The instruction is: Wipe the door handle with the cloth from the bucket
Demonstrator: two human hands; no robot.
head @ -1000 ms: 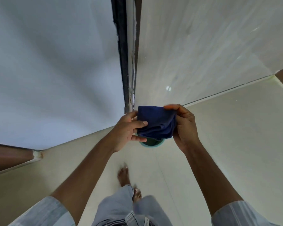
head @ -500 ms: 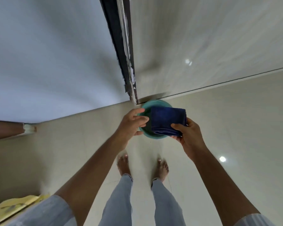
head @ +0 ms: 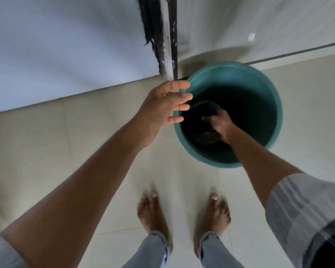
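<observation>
Looking down into a teal bucket [head: 275, 97] on pale floor tiles [head: 66, 142]. Right hand [head: 219, 123] deep inside, fingers closed on a dark blue cloth [head: 213, 109]. Left hand [head: 162, 107] spread wide beside the rim, holding nothing. Bare feet [head: 153, 213] below.

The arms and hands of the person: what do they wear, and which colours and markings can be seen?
Both forearms are bare. The left hand and right hand show no glove, ring or watch. The left sleeve is short, pale grey. The right sleeve is short, light grey with darker stripes and a dark patch.
</observation>
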